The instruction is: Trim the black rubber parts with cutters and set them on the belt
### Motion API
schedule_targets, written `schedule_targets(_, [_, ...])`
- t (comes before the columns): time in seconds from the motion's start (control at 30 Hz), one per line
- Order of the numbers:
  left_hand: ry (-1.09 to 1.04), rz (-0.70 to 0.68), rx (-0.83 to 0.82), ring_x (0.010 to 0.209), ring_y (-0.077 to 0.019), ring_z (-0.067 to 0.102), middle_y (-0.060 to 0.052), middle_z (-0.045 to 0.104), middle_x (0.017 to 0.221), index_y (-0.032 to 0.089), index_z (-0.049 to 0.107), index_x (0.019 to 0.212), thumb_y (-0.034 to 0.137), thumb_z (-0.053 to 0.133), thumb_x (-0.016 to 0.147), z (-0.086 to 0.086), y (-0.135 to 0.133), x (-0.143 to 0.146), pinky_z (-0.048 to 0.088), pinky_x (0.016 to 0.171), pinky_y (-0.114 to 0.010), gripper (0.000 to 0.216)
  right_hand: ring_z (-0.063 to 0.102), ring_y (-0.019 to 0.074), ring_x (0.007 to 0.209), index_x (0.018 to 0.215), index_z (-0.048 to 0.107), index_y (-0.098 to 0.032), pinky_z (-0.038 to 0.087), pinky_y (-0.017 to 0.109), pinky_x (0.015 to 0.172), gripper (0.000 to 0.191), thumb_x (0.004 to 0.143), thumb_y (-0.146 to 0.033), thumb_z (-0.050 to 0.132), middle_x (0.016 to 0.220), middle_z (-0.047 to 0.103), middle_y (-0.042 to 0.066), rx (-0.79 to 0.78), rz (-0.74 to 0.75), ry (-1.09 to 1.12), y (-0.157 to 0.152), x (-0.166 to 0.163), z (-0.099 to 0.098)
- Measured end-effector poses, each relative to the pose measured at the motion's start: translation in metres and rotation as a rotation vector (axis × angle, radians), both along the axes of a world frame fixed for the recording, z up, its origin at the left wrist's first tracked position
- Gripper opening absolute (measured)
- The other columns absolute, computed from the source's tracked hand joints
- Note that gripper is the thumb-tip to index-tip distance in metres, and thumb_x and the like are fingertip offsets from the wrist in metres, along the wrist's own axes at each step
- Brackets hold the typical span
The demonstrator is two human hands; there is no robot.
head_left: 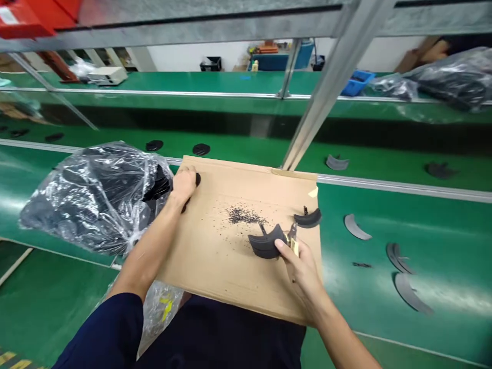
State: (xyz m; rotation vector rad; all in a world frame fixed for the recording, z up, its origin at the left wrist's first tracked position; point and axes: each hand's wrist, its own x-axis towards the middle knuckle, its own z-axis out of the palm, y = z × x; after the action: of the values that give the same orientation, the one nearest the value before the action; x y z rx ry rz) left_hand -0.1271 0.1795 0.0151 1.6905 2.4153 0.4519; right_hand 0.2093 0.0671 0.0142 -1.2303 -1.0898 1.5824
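The right hand (303, 266) grips a small pair of cutters with pale yellow handles (292, 240), fingers closed around the handles. The cutter tips sit at the edge of a curved black plastic moulded part (266, 243), which rests on a flat sheet of brown corrugated cardboard (215, 266) laid across the person's lap. A second curved black part with a short stub standing on it (307, 218) lies just beyond the cutters on the same sheet. A scatter of fine black trimmings (242, 215) lies near the middle of the cardboard.

The left hand (183, 185) is clenched at the far left corner of the cardboard, at the mouth of a clear plastic bag filled with black parts (96, 197). It appears to close on a dark piece, but what it holds cannot be told.

Judged from the layout, work is partly done. Several flat grey crescent pieces (407, 287) lie apart on the green conveyor belt surface (365, 307) to the right, which suggests finished output. The bag is full, so most of the stock seems unprocessed.

Limits of view: the cutter jaws are hidden behind the part and the thumb. The bag contents blur into one dark mass. A second bag of black parts (453, 82) at the far right is cut off by the frame edge. Small dark discs (201, 149) on the far belt are too small to identify.
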Motion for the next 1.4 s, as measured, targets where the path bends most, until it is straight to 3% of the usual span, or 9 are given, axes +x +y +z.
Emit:
schedule_targets(0.2, [-0.123,-0.093,0.131,0.101,-0.0280,0.067,-0.014,0.071,0.102,0.015,0.063,0.097,0.014,0.051,0.090,-0.002,-0.023,0.009,0.050,0.094,-0.039,0.014,0.063,0.0216,0.081,0.090,0.072,-0.020,0.052,0.033,0.076,0.040,0.074,-0.055,0.082,0.085,0.071,0.003,-0.022,-0.008,0.024,-0.007,0.004,0.000])
schedule_targets(0.3, [-0.588,-0.190,0.350,0.088,-0.0198,0.067,-0.007,0.070,0.092,0.017,0.063,0.096,0.025,0.061,0.090,-0.001,-0.056,0.035,0.051,0.084,-0.031,0.010,0.066,0.0253,0.095,0.095,0.073,-0.022,0.053,0.037,0.089,0.038,0.076,-0.054,0.081,0.096,0.074,0.005,0.002,0.008,0.045,-0.007,0.003,0.002])
schedule_targets(0.37, [-1.014,-0.218,0.329,0.079,-0.0163,0.066,-0.003,0.068,0.086,0.018,0.062,0.096,0.033,0.071,0.086,-0.003,-0.081,0.057,0.051,0.075,-0.027,0.020,0.067,0.0264,0.099,0.095,0.074,-0.022,0.053,0.039,0.093,0.036,0.078,-0.053,0.080,0.098,0.075,0.005,0.015,0.032,0.056,-0.005,-0.001,0.003])
schedule_targets(0.5, [-1.783,-0.055,0.043,0.078,-0.0170,0.069,0.002,0.060,0.075,0.018,0.063,0.098,0.037,0.083,0.078,-0.007,-0.117,0.098,0.054,0.071,-0.026,0.034,0.070,0.0264,0.094,0.098,0.075,-0.021,0.054,0.040,0.093,0.035,0.081,-0.052,0.077,0.096,0.077,0.006,0.057,0.073,0.040,-0.003,-0.015,0.002])
schedule_targets(0.63, [-2.172,0.256,-0.040,0.090,-0.0203,0.072,-0.005,0.067,0.084,0.014,0.065,0.097,0.045,0.067,0.092,-0.005,-0.133,0.119,0.059,0.082,-0.030,0.031,0.070,0.0248,0.092,0.099,0.075,-0.021,0.055,0.038,0.089,0.035,0.082,-0.052,0.076,0.096,0.077,0.006,0.061,0.109,0.036,-0.003,-0.027,-0.007])
schedule_targets(0.8, [-2.229,0.523,-0.001,0.104,-0.0250,0.073,-0.015,0.073,0.103,0.011,0.065,0.099,0.048,0.056,0.097,0.005,-0.142,0.126,0.059,0.095,-0.036,0.038,0.069,0.0241,0.094,0.096,0.074,-0.022,0.054,0.037,0.091,0.035,0.079,-0.053,0.079,0.098,0.077,0.005,-0.010,0.087,0.049,-0.007,-0.029,-0.014])
schedule_targets(0.93, [-2.144,0.564,0.022,0.115,-0.0236,0.071,-0.014,0.074,0.109,0.013,0.063,0.095,0.009,0.060,0.082,0.003,-0.143,0.119,0.054,0.105,-0.034,0.014,0.068,0.0262,0.100,0.093,0.075,-0.022,0.052,0.039,0.098,0.035,0.075,-0.052,0.082,0.096,0.076,0.004,-0.060,0.066,0.068,-0.010,-0.025,-0.010])
schedule_targets(1.13, [-1.941,0.279,0.298,0.125,-0.0239,0.067,-0.009,0.075,0.117,0.018,0.060,0.103,0.001,0.058,0.074,-0.001,-0.140,0.119,0.044,0.117,-0.042,0.034,0.069,0.0233,0.090,0.087,0.073,-0.023,0.055,0.035,0.086,0.036,0.068,-0.050,0.087,0.089,0.075,0.004,-0.310,0.183,0.254,-0.020,-0.034,-0.004])
schedule_targets(1.4, [-1.720,-0.112,0.040,0.113,-0.0234,0.067,-0.009,0.072,0.119,0.019,0.067,0.110,0.034,0.071,0.088,-0.019,-0.155,0.143,0.050,0.102,-0.035,0.027,0.064,0.0195,0.084,0.086,0.072,-0.022,0.051,0.032,0.085,0.037,0.070,-0.052,0.086,0.084,0.070,0.001,-0.209,0.168,0.227,-0.022,-0.036,-0.004])
